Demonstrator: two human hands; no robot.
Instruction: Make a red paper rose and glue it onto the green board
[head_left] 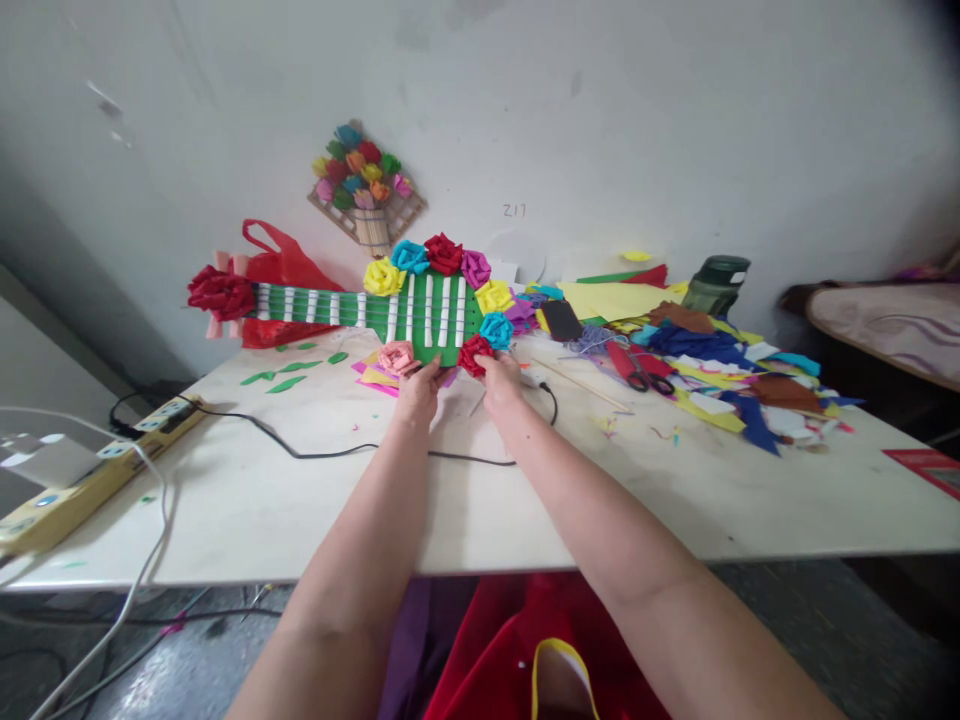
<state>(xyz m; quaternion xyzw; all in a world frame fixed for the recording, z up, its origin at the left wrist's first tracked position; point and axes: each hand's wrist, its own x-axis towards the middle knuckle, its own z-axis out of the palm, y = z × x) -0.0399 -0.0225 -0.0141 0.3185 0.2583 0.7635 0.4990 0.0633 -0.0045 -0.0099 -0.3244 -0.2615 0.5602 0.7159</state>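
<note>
A green paper guitar (420,310) with white strips stands upright on its edge on the white table (300,500), its neck pointing left to a dark red rose (219,292). Coloured paper roses ring its body. My left hand (417,392) grips the lower edge just below a pink rose (396,356). My right hand (501,380) holds the lower edge at a red rose (474,354).
Scraps of coloured paper (712,370), black scissors (649,380), a wooden stick and a dark green jar (716,282) crowd the right. A black cable (315,450) runs to a power strip (90,470) at left. Green paper leaves (289,370) lie nearby. A flower craft (365,190) hangs on the wall.
</note>
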